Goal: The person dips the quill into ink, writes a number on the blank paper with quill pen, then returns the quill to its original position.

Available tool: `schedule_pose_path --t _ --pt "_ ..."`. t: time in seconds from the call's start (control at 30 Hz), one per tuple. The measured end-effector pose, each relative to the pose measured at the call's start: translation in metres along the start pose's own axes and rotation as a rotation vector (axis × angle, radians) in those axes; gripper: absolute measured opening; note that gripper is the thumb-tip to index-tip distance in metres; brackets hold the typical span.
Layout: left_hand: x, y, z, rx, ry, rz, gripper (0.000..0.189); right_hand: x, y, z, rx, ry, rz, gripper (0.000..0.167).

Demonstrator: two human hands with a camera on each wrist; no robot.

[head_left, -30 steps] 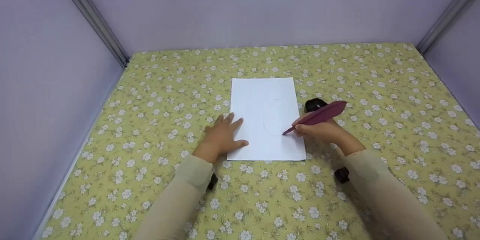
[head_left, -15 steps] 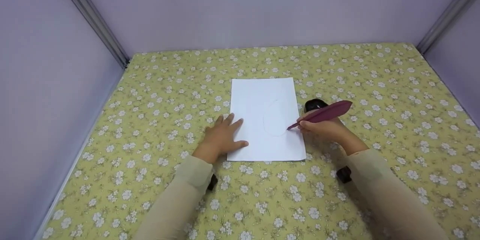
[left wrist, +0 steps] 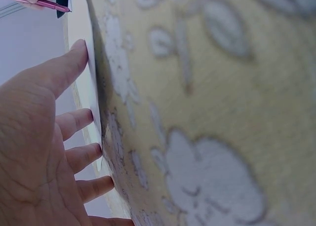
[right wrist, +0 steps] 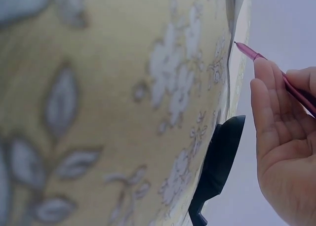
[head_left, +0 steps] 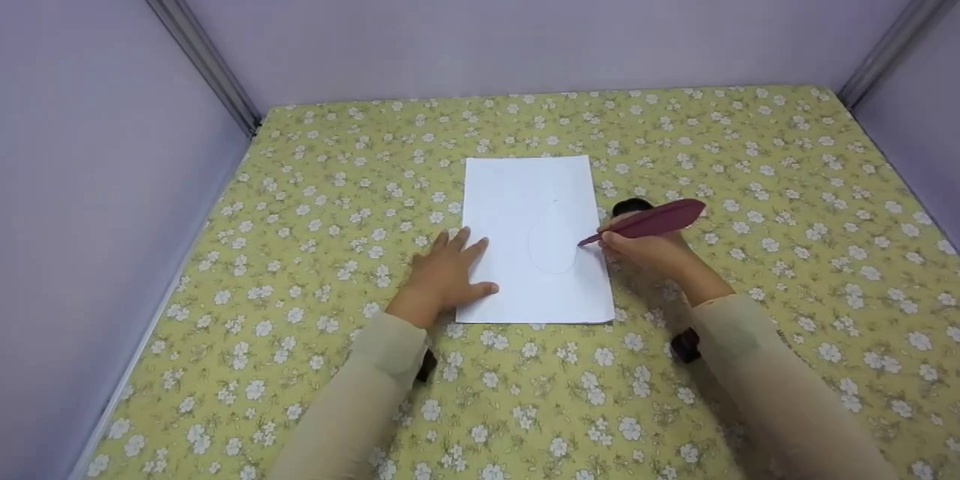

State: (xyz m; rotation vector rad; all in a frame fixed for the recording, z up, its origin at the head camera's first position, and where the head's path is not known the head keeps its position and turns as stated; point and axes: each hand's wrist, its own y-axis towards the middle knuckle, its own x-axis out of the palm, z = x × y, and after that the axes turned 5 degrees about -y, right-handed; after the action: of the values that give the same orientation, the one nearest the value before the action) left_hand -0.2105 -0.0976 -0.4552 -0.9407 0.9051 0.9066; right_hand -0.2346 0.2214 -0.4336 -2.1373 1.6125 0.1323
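A white sheet of paper [head_left: 510, 187] lies on the flowered cloth, bearing a thin, curved pencil-like outline on its right half. My left hand [head_left: 444, 274] rests spread on the sheet's left edge, with thumb and fingertips pressing it in the left wrist view. In my right hand [head_left: 649, 253] I pinch a dark red feather-shaped pen [head_left: 664, 217] between thumb and fingers. Its tip meets the paper at the right side of the outline, and the feather end slants up to the right. The right wrist view shows the pen's slim shaft [right wrist: 299, 96] along the fingers.
A glossy black object [head_left: 631, 206] sits just beyond my right hand, partly hidden by it; in the right wrist view it is a shallow, curved black shape [right wrist: 219, 157]. Yellow flowered cloth [head_left: 360, 187] covers the table. Pale panels [head_left: 450, 22] rise at the back and both sides.
My right hand has moved the pen tip up and right along the paper, and the curved outline now extends round its lower right. The left hand stays in place.
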Motion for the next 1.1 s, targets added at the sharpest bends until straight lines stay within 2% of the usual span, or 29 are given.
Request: schedule_pose_path --t 0.2,0.37,0.43,0.63,0.87,1.1 --pt "0.0 -0.001 0.001 -0.006 0.001 0.0 0.079 0.003 0.002 -0.003 0.025 -0.005 0.064 0.034" --pt "0.0 -0.001 0.002 -0.005 0.013 -0.001 0.079 0.005 0.005 -0.004 0.063 0.088 0.087 0.034" --pt "-0.001 -0.002 0.002 -0.006 0.018 -0.002 0.079 0.006 0.007 -0.005 0.078 0.093 0.091 0.037" --pt "-0.002 -0.002 0.002 -0.005 0.022 -0.005 0.08 0.007 0.013 -0.007 0.141 0.045 0.105 0.045" --pt "-0.002 -0.003 0.002 0.0 0.022 0.003 0.079 0.009 0.02 -0.009 0.045 0.02 0.112 0.04" --pt "-0.001 -0.003 0.002 -0.005 0.029 0.002 0.08 0.014 0.025 -0.011 0.085 -0.015 0.123 0.038"
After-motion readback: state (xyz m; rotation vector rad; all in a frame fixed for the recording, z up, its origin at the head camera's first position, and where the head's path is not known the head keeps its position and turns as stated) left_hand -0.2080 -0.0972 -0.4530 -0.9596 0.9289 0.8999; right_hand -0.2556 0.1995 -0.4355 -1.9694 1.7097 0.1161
